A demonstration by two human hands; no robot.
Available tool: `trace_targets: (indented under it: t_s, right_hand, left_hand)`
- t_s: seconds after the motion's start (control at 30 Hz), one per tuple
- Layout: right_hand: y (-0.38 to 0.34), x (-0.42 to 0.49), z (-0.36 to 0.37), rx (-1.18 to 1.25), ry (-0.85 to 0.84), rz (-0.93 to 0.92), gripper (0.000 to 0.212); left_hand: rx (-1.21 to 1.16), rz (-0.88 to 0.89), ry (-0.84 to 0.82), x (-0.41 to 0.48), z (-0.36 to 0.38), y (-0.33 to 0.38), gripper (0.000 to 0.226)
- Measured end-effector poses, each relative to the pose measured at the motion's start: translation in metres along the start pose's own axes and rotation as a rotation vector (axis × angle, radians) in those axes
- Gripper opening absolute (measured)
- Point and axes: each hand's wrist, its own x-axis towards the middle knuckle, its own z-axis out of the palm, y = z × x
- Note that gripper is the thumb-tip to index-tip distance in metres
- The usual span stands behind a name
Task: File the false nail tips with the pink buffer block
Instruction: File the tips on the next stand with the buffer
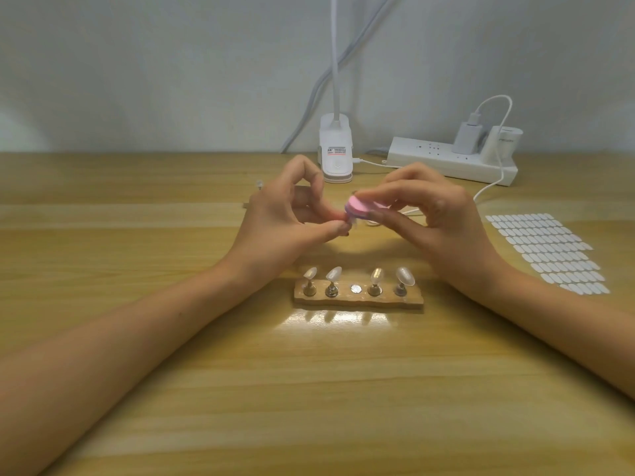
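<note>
The pink, rounded foam buffer block (356,203) sits above mid-table, pinched between the thumb and curled fingers of the right hand (436,218). At the block's 8 o'clock end, the left hand (278,221) pinches a small clear false nail tip (353,222) against it, thumb to fingertip. At 6 o'clock, a wooden holder strip (357,300) bears four more tips upright on metal pegs.

We can read nothing: the label on the lamp clamp (336,151) at twelve o'clock and the lettering on the charger (505,140) at one o'clock are blurred.

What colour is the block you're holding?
The buffer block is pink with a purplish edge, head view.
</note>
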Motion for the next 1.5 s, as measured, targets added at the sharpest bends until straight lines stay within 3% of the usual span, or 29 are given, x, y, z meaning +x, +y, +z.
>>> trace_targets:
  t_s: [0.1,0.83,1.13,1.23,1.33,1.5]
  right_hand:
    - [0.0001,-0.0007,0.0009,-0.015,-0.042,-0.062,0.021]
    - [0.0010,0.0004,-0.0001,0.028,0.023,0.029,0.022]
    - [0.0025,-0.0003,0.0009,0.015,-0.026,-0.063,0.023]
    - [0.0030,0.0003,-0.0007,0.025,0.000,0.009,0.022]
    - [0.0023,-0.0003,0.0001,0.053,-0.050,-0.055,0.024]
    - [0.0012,-0.0006,0.0007,0.061,-0.025,-0.010,0.026]
  left_hand:
    - [0.008,0.001,-0.014,-0.0002,0.0004,0.0007,0.045]
    - [0.017,0.000,0.037,-0.0041,0.0024,0.0077,0.042]
    - [0.068,0.040,0.031,-0.0033,0.0026,0.0065,0.046]
    - [0.087,0.050,0.040,-0.0032,0.0023,0.0056,0.046]
    - [0.103,0.063,0.038,-0.0030,0.0021,0.0051,0.047]
    - [0.105,0.071,0.039,-0.0026,0.0019,0.0050,0.047]
